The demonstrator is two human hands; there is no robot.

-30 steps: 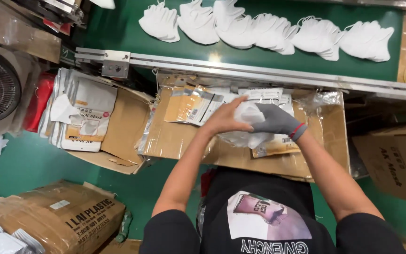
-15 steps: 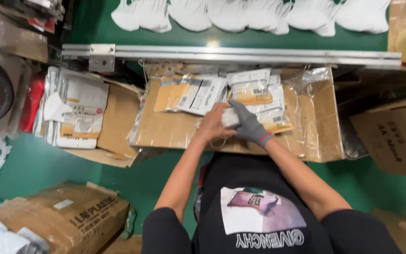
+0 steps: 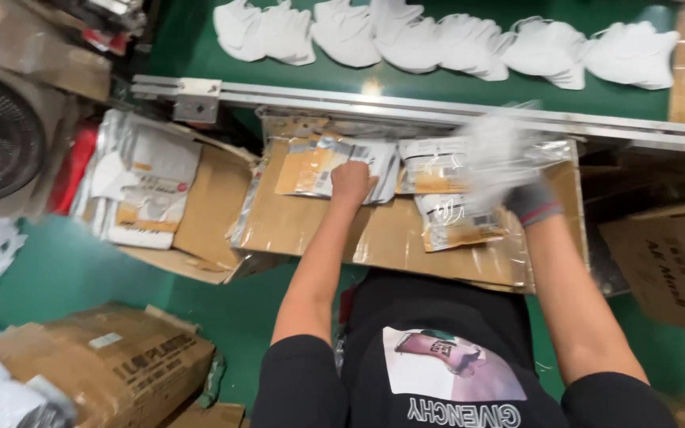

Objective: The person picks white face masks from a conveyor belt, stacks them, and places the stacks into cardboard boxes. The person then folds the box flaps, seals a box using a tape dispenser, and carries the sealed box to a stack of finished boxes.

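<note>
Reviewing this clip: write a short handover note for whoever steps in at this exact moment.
Left hand: bare, fingers closed on a printed pouch in the cardboard box.
Right hand: grey-gloved, raised and blurred, with something white; what it is and the grip are unclear.
Done: several pouches lie in the box.
Left: a row of white masks lies on the green belt beyond the metal rail.

Single view, head-worn camera, looks steeply down over person's own chest and forearms. Faces forward across cardboard-lined worktop (image 3: 295,230) toward metal rail (image 3: 406,107) and green belt (image 3: 406,75) at frame top. Close range, arm's length; left hand (image 3: 350,182) sharp, right hand (image 3: 529,198) motion-blurred. No second view, no overlap.
</note>
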